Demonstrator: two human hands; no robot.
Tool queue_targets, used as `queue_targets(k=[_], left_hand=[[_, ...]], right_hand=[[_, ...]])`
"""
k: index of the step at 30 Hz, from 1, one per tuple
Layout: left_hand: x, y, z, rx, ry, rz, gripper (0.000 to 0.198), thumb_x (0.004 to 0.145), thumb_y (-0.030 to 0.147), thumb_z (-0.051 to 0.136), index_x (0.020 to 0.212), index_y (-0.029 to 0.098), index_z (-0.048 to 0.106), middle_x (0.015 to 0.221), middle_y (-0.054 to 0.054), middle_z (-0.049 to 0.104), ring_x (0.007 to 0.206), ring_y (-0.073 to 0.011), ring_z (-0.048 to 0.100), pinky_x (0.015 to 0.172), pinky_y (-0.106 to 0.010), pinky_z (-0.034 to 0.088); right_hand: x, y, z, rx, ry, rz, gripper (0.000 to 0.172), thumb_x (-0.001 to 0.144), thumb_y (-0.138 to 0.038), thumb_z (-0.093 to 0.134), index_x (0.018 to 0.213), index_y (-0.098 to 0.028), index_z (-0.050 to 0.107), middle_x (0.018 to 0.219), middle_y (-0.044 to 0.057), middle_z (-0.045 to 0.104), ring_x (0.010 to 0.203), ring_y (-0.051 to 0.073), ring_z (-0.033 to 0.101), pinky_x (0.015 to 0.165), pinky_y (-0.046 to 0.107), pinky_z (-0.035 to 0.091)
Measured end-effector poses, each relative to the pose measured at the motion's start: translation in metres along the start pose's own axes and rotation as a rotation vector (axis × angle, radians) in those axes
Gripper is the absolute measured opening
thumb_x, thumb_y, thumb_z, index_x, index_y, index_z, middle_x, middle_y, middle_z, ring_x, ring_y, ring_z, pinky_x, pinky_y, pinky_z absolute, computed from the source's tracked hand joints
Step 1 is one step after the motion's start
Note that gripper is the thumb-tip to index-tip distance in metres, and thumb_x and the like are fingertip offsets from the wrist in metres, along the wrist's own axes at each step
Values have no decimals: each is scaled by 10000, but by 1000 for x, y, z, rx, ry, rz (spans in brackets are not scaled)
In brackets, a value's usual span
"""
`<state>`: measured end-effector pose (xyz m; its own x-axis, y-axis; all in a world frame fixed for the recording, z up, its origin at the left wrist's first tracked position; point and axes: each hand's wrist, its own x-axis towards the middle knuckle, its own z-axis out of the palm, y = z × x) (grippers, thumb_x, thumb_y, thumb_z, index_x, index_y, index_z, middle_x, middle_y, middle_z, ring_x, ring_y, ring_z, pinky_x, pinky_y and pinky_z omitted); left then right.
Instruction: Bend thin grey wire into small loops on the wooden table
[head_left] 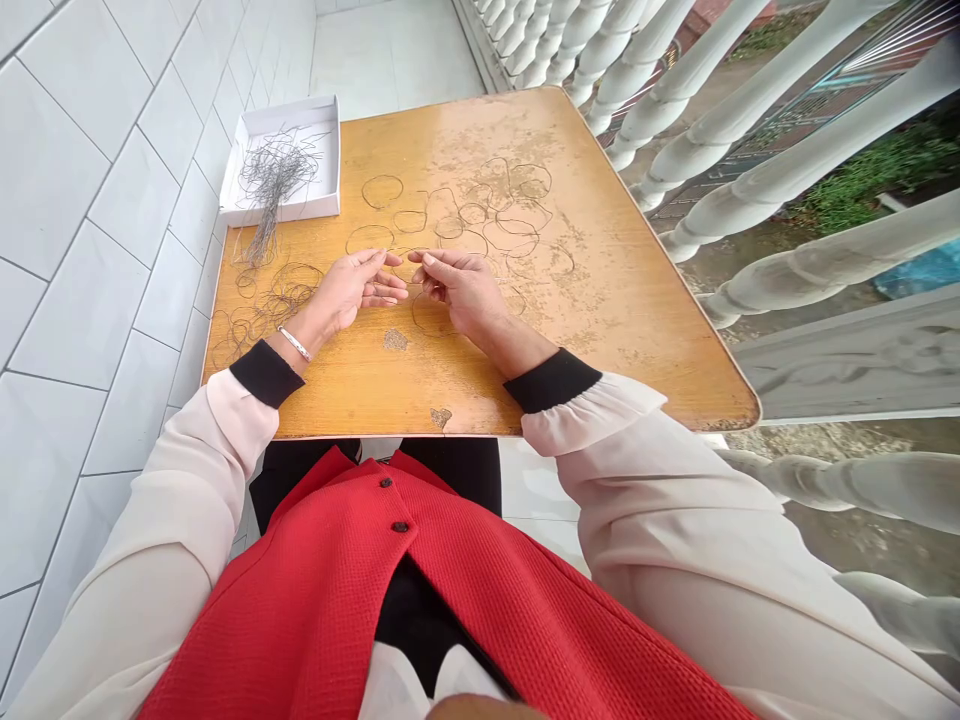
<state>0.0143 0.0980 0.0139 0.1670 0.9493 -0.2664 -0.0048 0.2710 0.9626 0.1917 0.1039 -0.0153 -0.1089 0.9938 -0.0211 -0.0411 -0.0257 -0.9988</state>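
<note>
My left hand (358, 288) is over the middle of the table, thumb and forefinger pinched together and the other fingers loosely stretched out. Facing it, my right hand (466, 287) pinches with thumb and forefinger, its remaining fingers curled. A thin dark wire (409, 249) runs between the fingertips of both hands; its ends are too fine to make out. Several bent wire rings (382, 190) lie flat beyond the hands, some overlapping. Beside my left wrist is a tangle of looped wire (289, 290).
A white open box (330, 205) stands at the table's far left corner, with a bundle of loose wires (277, 180) hanging over its near edge. The wooden table (622, 370) has worn patches. A tiled wall (60, 260) borders the left, a white balustrade (727, 210) the right.
</note>
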Motion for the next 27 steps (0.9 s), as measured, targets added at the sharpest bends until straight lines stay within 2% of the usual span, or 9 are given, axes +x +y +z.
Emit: queue_targets(k=[5,10,14,18,23,27], left_hand=[[-3,3,3,-21,2,-24,355,1015,492,533,1010,157,650,793,-36,741,759,-113,749,732,-198,561],[-4,2,0,3,-27,1,404,995,537,548,985,148,660,883,-70,764,832,-123,740,772,-212,562],[-9,2,-2,64,-79,7,311,981,451,612,948,148,669,905,-71,760,806,-117,720,735,-215,536],[-15,3,3,105,-118,18,267,973,380,638,869,135,663,774,-39,723,637,-83,665,619,-200,486],[-16,3,8,89,-92,10,163,935,117,647,772,119,637,659,-2,692,543,-48,627,584,-177,474],[-14,2,9,11,-46,10,166,932,73,628,773,120,637,622,14,680,547,-48,637,589,-174,490]], right_hand=[[1,1,0,0,-14,9,143,922,-341,668,885,-215,724,752,-5,660,596,94,520,600,244,448],[3,2,1,-36,128,-5,124,941,-269,633,863,-217,714,729,-8,644,568,84,493,553,228,416],[6,2,2,-37,217,-1,147,934,-164,588,851,-192,705,678,-15,618,538,66,475,491,191,377],[9,5,3,-88,267,-52,120,912,-151,611,828,-167,696,648,-26,601,519,57,491,473,185,367],[9,6,3,-159,285,-132,132,892,-151,593,834,-174,710,630,-41,596,541,71,527,554,208,429],[9,5,2,-225,269,-210,140,867,-154,595,802,-179,717,632,-37,597,581,87,525,631,240,445]])
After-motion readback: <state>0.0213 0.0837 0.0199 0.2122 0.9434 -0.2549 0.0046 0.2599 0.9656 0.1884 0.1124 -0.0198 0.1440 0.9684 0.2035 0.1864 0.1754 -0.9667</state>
